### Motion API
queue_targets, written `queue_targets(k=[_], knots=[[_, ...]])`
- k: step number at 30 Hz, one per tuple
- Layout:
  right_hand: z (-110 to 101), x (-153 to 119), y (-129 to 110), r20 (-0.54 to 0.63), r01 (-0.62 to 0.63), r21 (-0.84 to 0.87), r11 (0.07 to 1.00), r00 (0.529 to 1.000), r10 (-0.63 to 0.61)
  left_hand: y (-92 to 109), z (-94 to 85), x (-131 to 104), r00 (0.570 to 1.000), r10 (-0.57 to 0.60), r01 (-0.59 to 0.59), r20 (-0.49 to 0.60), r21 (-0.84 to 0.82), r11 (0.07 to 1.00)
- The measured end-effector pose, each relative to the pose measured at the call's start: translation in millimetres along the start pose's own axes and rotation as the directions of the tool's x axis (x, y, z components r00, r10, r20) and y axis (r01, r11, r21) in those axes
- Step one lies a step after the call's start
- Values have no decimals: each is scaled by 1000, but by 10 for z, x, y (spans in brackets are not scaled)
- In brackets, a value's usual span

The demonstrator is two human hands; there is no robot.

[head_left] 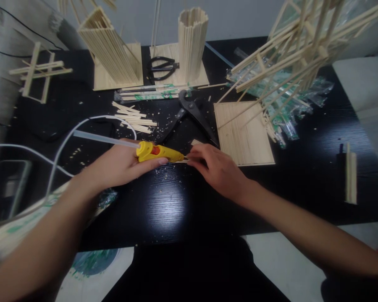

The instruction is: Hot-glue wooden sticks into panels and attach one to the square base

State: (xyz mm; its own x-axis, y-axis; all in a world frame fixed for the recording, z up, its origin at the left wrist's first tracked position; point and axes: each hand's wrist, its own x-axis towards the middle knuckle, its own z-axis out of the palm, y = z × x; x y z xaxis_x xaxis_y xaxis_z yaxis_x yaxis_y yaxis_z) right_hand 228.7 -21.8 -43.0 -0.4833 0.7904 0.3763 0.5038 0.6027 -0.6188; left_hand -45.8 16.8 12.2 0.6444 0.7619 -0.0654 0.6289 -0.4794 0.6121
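My left hand [123, 162] is wrapped round a yellow hot glue gun [160, 153], with a clear glue stick [105, 139] jutting from its back end. The gun's nozzle points right and reaches the fingertips of my right hand [214, 167]. Those fingers are pinched together over a thin wooden stick [180, 162] low above the black table; most of it is hidden by the hand and the gun. Just behind the right hand lie black cutting pliers [193, 111] with their handles spread. A pile of short cut sticks [135, 118] rests beyond the glue gun.
Behind stand a square stick tower [110, 50] and a round stick tower [192, 46] on wooden bases. Black-handled scissors [162, 68] lie between them. A tall stick frame [290, 54] rises at right over a stick panel [244, 134] and plastic wrappers [286, 100]. A white cable [55, 163] loops at left.
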Motion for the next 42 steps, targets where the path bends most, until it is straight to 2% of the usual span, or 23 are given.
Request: queue_targets(k=[10, 18, 24, 30, 33, 37, 42], knots=[[-63, 6, 5, 62, -55, 51, 997, 997, 51, -47, 26, -6, 1000, 10, -10, 4, 48, 999], [-124, 15, 6, 69, -123, 70, 990, 991, 119, -45, 36, -9, 999, -43, 43, 24, 21, 999], [-127, 19, 6, 88, -171, 92, 981, 983, 163, -18, 65, 6, 1000, -14, 14, 14, 18, 1000], [-127, 26, 14, 93, -150, 84, 985, 985, 142, 78, -48, 4, 999, -26, 28, 34, -36, 999], [-138, 40, -3, 101, -153, 94, 984, 985, 143, 70, -80, -14, 999, -34, 34, 4, -58, 998], [-149, 49, -22, 99, -159, 106, 982, 984, 148, 17, -41, -30, 999, -27, 24, -40, -74, 997], [-136, 38, -13, 97, -169, 111, 979, 983, 158, 37, 17, -5, 1000, -4, 4, -7, -35, 999]])
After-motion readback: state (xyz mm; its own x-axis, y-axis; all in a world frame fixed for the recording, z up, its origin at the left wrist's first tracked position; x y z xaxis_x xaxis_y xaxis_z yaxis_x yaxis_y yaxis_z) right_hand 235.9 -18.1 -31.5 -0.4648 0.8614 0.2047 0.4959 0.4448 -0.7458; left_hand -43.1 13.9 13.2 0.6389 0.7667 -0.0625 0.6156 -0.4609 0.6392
